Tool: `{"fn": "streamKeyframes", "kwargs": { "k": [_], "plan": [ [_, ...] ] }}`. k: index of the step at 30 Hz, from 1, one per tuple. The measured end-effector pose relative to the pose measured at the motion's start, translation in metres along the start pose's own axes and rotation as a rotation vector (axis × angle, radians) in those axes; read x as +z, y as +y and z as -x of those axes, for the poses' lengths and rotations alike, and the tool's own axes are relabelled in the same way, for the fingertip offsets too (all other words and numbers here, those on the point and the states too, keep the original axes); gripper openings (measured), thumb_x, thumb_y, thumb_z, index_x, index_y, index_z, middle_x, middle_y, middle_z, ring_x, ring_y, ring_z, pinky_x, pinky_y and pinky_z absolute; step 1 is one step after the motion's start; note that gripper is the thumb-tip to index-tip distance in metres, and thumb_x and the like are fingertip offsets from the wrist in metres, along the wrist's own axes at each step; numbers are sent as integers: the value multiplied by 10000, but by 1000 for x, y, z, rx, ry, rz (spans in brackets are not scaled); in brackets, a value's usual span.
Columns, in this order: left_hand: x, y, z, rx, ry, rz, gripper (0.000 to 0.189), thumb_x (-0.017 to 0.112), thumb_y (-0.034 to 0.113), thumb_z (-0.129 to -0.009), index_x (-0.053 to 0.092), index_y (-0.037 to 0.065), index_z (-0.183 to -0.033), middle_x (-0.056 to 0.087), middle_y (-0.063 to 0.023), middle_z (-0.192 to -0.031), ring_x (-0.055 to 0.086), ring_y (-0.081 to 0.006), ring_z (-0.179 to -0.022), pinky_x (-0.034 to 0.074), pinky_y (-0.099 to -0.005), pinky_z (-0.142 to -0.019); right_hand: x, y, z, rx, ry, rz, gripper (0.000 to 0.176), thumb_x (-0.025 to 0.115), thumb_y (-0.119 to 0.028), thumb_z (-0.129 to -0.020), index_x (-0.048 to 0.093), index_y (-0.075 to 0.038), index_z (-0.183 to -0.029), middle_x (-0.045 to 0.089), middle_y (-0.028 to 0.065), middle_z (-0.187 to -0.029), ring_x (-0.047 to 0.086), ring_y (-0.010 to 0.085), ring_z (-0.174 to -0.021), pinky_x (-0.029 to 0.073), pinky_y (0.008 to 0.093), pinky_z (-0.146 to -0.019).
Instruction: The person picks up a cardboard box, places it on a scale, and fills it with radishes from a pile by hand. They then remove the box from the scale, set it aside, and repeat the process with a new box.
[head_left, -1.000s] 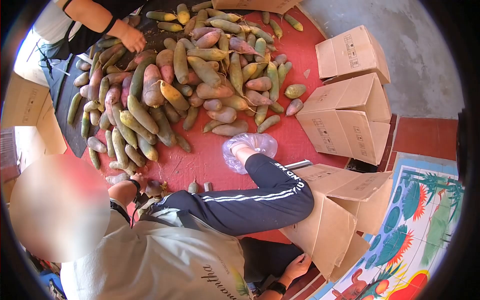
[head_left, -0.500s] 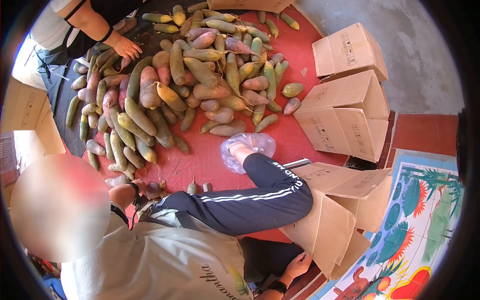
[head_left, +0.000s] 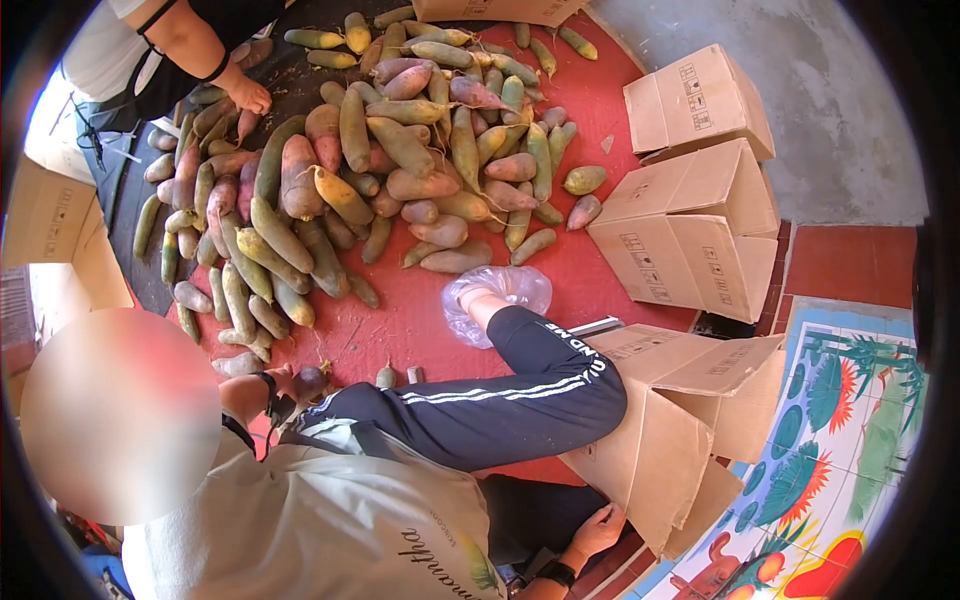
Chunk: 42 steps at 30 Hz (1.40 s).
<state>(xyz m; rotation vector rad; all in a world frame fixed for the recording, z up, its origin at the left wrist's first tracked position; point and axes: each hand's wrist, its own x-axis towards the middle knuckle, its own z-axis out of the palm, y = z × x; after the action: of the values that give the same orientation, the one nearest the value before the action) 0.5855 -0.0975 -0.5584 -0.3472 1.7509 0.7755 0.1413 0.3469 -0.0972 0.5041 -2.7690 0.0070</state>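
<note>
My left hand (head_left: 284,379), with a black strap at its wrist, is closed around a dark purplish radish (head_left: 311,381) beside my leg. Part of the grip is hidden by the strap and arm. My right hand (head_left: 600,530), wearing a black wristband, rests with curled fingers by the dark trouser knee and the edge of a cardboard box (head_left: 640,450). What lies under those fingers is hidden. Two short greenish radishes, one of them this radish (head_left: 386,376), lie near my leg. Beyond spreads a large pile of long green and pink radishes (head_left: 400,145).
At the top left, a co-worker's hand (head_left: 250,97) grips a pink radish (head_left: 246,124). Open cardboard boxes (head_left: 690,230) line the right side of the red mat (head_left: 400,320). A foot in a clear plastic bag (head_left: 500,300) rests by the pile.
The co-worker's spread fingers have closed on a pink radish at the pile's left end. My left hand and its radish have shifted only slightly; my right hand is still.
</note>
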Motion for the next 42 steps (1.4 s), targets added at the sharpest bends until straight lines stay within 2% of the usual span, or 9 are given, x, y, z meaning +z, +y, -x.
{"fn": "streamKeyframes", "kwargs": {
  "k": [2,5,11,17,19,23,30,38,42],
  "plan": [
    [-3,-1,2,171,12,-93,917,759,480,-558,442,-47,-1238,646,-147,-1029,629,-278,-967,518,-351,-782,-1,-1,0,8,-3,-1,132,507,-78,-852,565,41,-855,566,196,-810,560,372,-763,460,437,-689],
    [-92,71,112,-214,1,316,805,768,459,-553,546,-47,-1138,662,-152,-964,653,-269,-873,531,-350,-714,0,0,0,3,-5,-5,138,504,-83,-855,567,40,-853,568,195,-814,562,370,-767,459,438,-691],
    [-154,89,141,-169,55,233,525,742,434,-585,682,-17,-848,681,-135,-818,666,-244,-740,529,-360,-632,2,2,0,48,5,-7,147,499,-101,-857,576,24,-868,588,195,-827,573,373,-779,469,431,-717],
    [-246,103,162,-99,42,211,521,691,456,-616,689,10,-886,680,-142,-858,655,-277,-801,514,-379,-689,-1,-5,0,78,16,-28,136,506,-92,-851,575,24,-869,590,192,-835,576,369,-787,469,429,-723],
    [-284,119,178,16,274,-36,532,701,460,-623,683,29,-934,673,-151,-944,643,-283,-876,516,-365,-747,1,-1,2,54,26,-33,129,509,-86,-849,574,24,-871,591,189,-841,577,366,-788,470,426,-723],
    [-338,140,202,-237,527,-216,489,691,382,-676,646,118,-1085,588,-131,-1117,583,-276,-1021,484,-356,-842,3,3,5,56,40,-41,126,512,-83,-847,573,23,-872,590,186,-839,577,363,-786,471,425,-721],
    [-357,161,226,-94,1288,0,538,646,139,-685,504,71,-1199,492,-154,-1116,509,-336,-1037,437,-402,-895,-4,-3,9,87,96,-102,127,515,-82,-855,580,22,-888,589,180,-838,579,355,-782,474,419,-714],
    [-354,158,213,66,1419,197,430,674,188,-726,540,33,-1103,575,-156,-1017,565,-334,-935,465,-403,-842,-3,-5,9,100,140,-143,121,519,-75,-854,580,23,-892,588,173,-840,576,350,-775,472,410,-706],
    [-360,159,193,310,1416,836,296,678,229,-806,539,23,-967,581,-79,-800,558,-196,-706,474,-318,-651,-4,-6,11,120,151,-190,114,521,-69,-852,578,23,-887,583,175,-832,570,348,-766,466,406,-697]
  ]
}}
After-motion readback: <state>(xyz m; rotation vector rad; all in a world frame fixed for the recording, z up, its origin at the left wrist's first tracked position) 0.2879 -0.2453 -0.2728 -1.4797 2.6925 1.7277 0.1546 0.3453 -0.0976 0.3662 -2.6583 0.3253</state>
